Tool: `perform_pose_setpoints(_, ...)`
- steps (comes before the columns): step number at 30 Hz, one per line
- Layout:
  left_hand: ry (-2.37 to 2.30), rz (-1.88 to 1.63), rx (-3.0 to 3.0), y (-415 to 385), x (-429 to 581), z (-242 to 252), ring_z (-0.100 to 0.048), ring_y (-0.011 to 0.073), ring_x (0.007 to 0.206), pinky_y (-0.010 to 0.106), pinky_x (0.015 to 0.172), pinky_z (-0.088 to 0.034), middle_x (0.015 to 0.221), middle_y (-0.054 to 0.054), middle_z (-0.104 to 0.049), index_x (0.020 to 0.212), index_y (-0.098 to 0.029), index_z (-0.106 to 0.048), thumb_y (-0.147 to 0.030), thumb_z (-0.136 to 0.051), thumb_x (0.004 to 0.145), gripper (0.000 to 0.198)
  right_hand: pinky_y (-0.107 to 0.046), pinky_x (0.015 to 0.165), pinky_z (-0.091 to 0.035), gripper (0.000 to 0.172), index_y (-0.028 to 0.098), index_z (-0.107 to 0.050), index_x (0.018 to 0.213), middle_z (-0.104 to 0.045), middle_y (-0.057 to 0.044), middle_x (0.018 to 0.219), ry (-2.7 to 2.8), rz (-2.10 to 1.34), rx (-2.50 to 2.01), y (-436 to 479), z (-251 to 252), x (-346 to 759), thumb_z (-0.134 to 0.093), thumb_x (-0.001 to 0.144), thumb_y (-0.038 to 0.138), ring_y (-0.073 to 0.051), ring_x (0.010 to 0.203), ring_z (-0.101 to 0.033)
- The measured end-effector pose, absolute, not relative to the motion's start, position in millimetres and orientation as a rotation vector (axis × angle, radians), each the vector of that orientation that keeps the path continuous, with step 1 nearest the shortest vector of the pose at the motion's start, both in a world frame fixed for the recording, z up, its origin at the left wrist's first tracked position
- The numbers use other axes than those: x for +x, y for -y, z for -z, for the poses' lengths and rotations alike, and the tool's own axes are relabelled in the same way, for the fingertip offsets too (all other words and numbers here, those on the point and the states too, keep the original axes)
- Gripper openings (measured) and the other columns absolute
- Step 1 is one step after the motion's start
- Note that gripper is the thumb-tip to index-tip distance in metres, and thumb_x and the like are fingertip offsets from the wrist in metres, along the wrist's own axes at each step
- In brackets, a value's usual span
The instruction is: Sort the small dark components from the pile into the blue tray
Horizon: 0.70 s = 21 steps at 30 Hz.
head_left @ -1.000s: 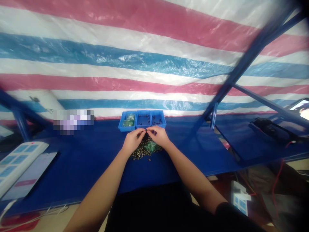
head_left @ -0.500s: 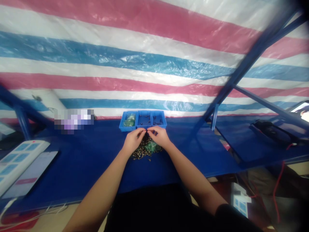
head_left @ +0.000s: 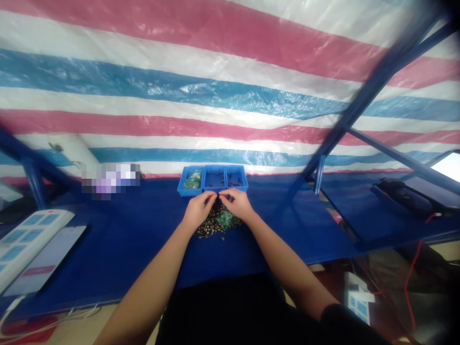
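Striped sheeting (head_left: pixel 201 91) behind blue tabletop (head_left: pixel 132 230); left hand (head_left: pixel 198 208), right hand (head_left: pixel 236 200) pinch a dark piece (head_left: pixel 217 193).

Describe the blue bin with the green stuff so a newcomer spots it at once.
Below the striped sheet, find the blue tabletop. Beyond the left hand, three blue bins stand in a row. It's the leftmost bin, the only one with green contents; the others hold small dark pieces.

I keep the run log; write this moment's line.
left hand: pinching dark piece; right hand: pinching same piece; parts pile: below hands; blue trays: beyond
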State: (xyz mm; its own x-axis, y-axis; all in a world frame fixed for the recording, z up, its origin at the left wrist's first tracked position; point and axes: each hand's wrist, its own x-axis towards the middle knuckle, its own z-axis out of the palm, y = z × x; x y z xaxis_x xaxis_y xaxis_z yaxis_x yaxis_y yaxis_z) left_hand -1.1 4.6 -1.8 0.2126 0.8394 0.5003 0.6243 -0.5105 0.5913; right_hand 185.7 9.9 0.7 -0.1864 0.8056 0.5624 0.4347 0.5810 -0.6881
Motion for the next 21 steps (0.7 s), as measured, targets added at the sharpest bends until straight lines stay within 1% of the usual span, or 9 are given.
perform_pose_setpoints(3, -1.375, -1.187, 2.21, -4.3, -0.7, 1.9, -0.065, 0.0146, 0.073, 0.025, 0.072, -0.051, 0.083, 0.001, -0.07, 0.107, -0.022, -0.065, -0.043, -0.052, 0.091, 0.029, -0.025, 0.066, -0.053, 0.02, 0.019, -0.072, 0.098, -0.071, -0.005, 0.085, 1.815, -0.459, -1.011, -10.1, -0.4, 186.1, -0.059, 0.085, 0.027, -0.013, 0.065, -0.062)
perform_pose_setpoints(5, -1.371, -1.197, 2.22, -4.2, -0.4, 1.7, -0.065, 0.0145, 0.072, 0.025, 0.072, -0.051, 0.081, 0.001, -0.069, 0.105, -0.022, -0.065, -0.043, -0.052, 0.09, 0.029, -0.025, 0.066, -0.052, 0.02, 0.019, -0.072, 0.098, -0.07, -0.005, 0.085, 1.814, -0.459, -1.008, -10.1, -0.3, 186.2, -0.059, 0.085, 0.027, -0.013, 0.065, -0.061)
perform_pose_setpoints(8, -1.376, -1.2, 2.256, -3.8, -0.3, 0.5, -0.065, 0.0153, 0.074, 0.025, 0.072, -0.051, 0.085, 0.002, -0.071, 0.099, -0.022, -0.067, -0.043, -0.051, 0.091, 0.028, -0.026, 0.067, -0.053, 0.02, 0.02, -0.072, 0.099, -0.071, -0.005, 0.085, 1.82, -0.466, -1.017, -9.6, -0.3, 185.7, -0.059, 0.085, 0.028, -0.013, 0.066, -0.061)
perform_pose_setpoints(12, -1.382, -1.181, 2.267, -2.8, -0.5, -1.0, -0.067, 0.0165, 0.076, 0.026, 0.073, -0.051, 0.09, 0.003, -0.072, 0.1, -0.022, -0.067, -0.045, -0.048, 0.092, 0.03, -0.026, 0.067, -0.053, 0.021, 0.021, -0.072, 0.1, -0.071, -0.004, 0.085, 1.828, -0.468, -1.033, -9.3, -0.5, 185.3, -0.06, 0.085, 0.028, -0.013, 0.065, -0.061)
perform_pose_setpoints(16, -1.391, -1.186, 2.236, -2.3, -0.3, -1.3, -0.066, 0.0155, 0.074, 0.025, 0.072, -0.051, 0.085, 0.002, -0.071, 0.103, -0.022, -0.066, -0.046, -0.05, 0.091, 0.031, -0.026, 0.066, -0.053, 0.02, 0.02, -0.072, 0.099, -0.071, -0.005, 0.085, 1.82, -0.463, -1.028, -9.5, -0.9, 185.9, -0.06, 0.085, 0.028, -0.013, 0.065, -0.061)
perform_pose_setpoints(21, -1.394, -1.175, 2.258, -2.1, -0.3, -2.2, -0.065, 0.015, 0.073, 0.025, 0.069, -0.049, 0.085, 0.002, -0.071, 0.099, -0.022, -0.066, -0.044, -0.049, 0.092, 0.029, -0.025, 0.065, -0.053, 0.02, 0.02, -0.072, 0.099, -0.071, -0.004, 0.085, 1.817, -0.462, -1.01, -9.5, -0.5, 185.9, -0.06, 0.085, 0.028, -0.013, 0.065, -0.062)
